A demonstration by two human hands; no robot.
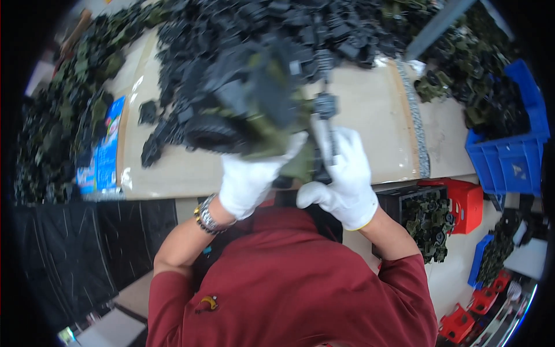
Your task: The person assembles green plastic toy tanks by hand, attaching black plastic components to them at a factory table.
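Note:
My left hand [250,182], in a white glove, is closed on the near side of a toy vehicle [272,127] in green and dark camouflage, blurred by motion. A chunky black wheel [213,133] sticks out at the toy's left. A hanging screwdriver [325,106], slim and dark with a coiled line above it, comes down just right of the toy. My right hand [346,179], also white-gloved, is around its lower part, with the thumb stretched toward the left. The screwdriver's tip is hidden or blurred.
A large heap of dark grey parts [358,29] covers the far side of the cardboard-topped table [384,127]. Green camouflage parts [63,115] pile up at left; a blue bin [506,156] stands right. Below it are a red stool [464,205] and a black crate [399,199].

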